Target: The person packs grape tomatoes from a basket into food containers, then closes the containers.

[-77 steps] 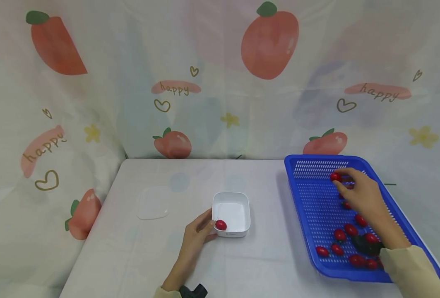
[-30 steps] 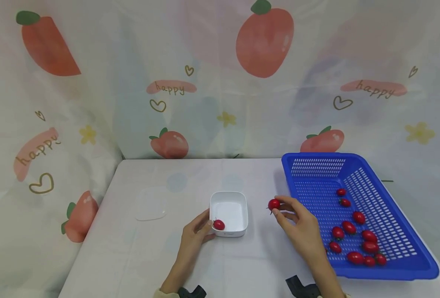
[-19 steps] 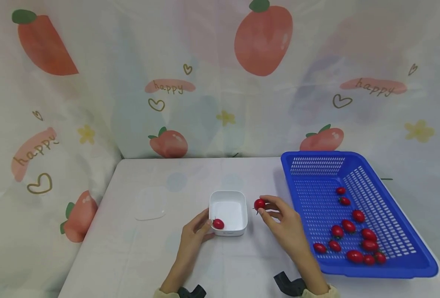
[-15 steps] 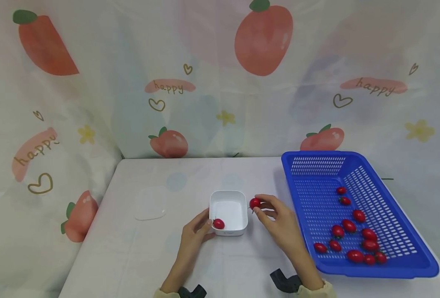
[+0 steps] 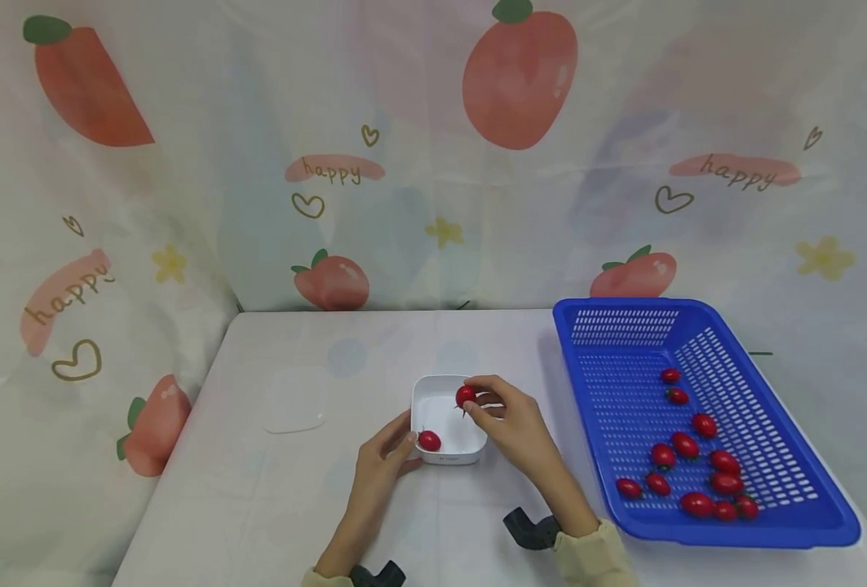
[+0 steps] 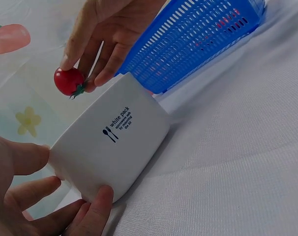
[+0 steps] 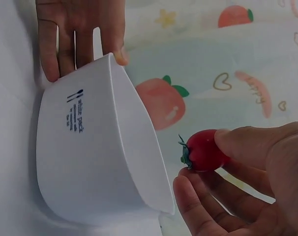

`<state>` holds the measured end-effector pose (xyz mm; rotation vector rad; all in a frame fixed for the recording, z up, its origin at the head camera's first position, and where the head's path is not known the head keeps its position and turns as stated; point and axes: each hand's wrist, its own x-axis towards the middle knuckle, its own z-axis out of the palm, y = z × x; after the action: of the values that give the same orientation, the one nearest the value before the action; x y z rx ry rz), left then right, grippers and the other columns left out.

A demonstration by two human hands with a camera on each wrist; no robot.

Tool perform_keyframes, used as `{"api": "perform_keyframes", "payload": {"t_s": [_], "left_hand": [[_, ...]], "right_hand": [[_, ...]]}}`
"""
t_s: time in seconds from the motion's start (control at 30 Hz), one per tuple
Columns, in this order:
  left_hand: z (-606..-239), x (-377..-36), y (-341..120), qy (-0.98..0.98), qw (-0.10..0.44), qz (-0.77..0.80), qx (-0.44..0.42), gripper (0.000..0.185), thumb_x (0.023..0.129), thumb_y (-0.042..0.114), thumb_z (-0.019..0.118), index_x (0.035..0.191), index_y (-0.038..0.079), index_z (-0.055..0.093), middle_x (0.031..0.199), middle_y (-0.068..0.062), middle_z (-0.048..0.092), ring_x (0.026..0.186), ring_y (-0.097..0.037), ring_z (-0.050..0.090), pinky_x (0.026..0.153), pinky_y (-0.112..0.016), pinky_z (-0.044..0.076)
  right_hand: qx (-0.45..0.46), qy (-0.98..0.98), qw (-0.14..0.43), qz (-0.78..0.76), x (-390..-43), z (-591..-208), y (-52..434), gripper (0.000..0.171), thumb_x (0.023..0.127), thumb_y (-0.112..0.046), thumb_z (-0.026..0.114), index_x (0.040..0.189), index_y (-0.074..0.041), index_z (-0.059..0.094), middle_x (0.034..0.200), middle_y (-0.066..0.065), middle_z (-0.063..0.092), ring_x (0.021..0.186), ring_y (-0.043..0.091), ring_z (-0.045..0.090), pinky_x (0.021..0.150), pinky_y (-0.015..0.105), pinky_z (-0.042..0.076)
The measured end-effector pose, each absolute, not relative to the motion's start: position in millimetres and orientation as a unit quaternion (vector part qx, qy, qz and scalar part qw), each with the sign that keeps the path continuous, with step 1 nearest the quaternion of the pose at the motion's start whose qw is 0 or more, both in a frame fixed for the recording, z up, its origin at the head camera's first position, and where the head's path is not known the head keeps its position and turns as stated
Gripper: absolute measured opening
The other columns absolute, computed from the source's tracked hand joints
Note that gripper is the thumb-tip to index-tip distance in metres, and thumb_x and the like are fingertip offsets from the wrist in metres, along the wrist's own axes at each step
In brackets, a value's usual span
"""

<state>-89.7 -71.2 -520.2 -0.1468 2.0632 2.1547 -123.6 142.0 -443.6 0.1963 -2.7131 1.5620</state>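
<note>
Right hand [image 5: 510, 420] pinches a cherry tomato [image 5: 466, 396] between thumb and fingertips — held over the white container [image 5: 448, 420]. Left hand [image 5: 385, 456] grips the container's near-left corner, fingers curled on its wall. One tomato [image 5: 429, 441] lies inside — more in the blue basket [image 5: 793, 522].

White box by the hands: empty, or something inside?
Not empty: the white box holds one cherry tomato; the right hand holds another tomato above it.
</note>
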Motion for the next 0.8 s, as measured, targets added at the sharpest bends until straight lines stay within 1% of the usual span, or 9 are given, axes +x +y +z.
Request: {"api": "perform_keyframes", "payload": {"t_s": [0.2, 0.5, 0.63, 0.8], "left_hand": [[-520, -90, -72, 0.69, 0.075, 0.719, -0.045, 0.052, 0.104, 0.028, 0.064, 0.152, 0.012, 0.054, 0.154, -0.015, 0.055, 0.138, -0.035, 0.058, 0.096, -0.035, 0.064], [-521, -90, -72, 0.681, 0.074, 0.727, -0.046, 0.052, 0.103, 0.026, 0.065, 0.152, 0.011, 0.054, 0.154, -0.015, 0.056, 0.138, -0.034, 0.058, 0.095, -0.035, 0.064], [-521, -90, -72, 0.681, 0.075, 0.727, -0.045, 0.052, 0.103, 0.025, 0.065, 0.152, 0.011, 0.053, 0.154, -0.015, 0.056, 0.137, -0.034, 0.059, 0.095, -0.034, 0.064], [-521, -90, -71, 0.681, 0.075, 0.727, -0.044, 0.053, 0.103, 0.026, 0.065, 0.152, 0.01, 0.053, 0.153, -0.016, 0.056, 0.136, -0.034, 0.059, 0.095, -0.034, 0.064]], "right_hand": [[0.069, -0.864, -0.015, 0.499, -131, -446, 126, 0.034, 0.095, -0.013, 0.076, 0.129, -0.011, 0.07, 0.116, 0.007, 0.077, 0.11, 0.025, 0.073, 0.096, 0.04, 0.064], [0.071, -0.867, -0.037, 0.492, -141, -454, 110, 0.028, 0.094, -0.014, 0.077, 0.122, -0.011, 0.072, 0.118, 0.009, 0.076, 0.103, 0.027, 0.074, 0.094, 0.048, 0.064], [0.069, -0.871, -0.05, 0.484, -144, -456, 106, 0.027, 0.094, -0.015, 0.076, 0.12, -0.009, 0.072, 0.118, 0.009, 0.075, 0.101, 0.025, 0.073, 0.092, 0.047, 0.064], [0.067, -0.879, -0.065, 0.467, -146, -457, 99, 0.022, 0.093, -0.011, 0.076, 0.115, -0.007, 0.072, 0.109, 0.011, 0.075, 0.093, 0.023, 0.075, 0.086, 0.044, 0.066]]}}
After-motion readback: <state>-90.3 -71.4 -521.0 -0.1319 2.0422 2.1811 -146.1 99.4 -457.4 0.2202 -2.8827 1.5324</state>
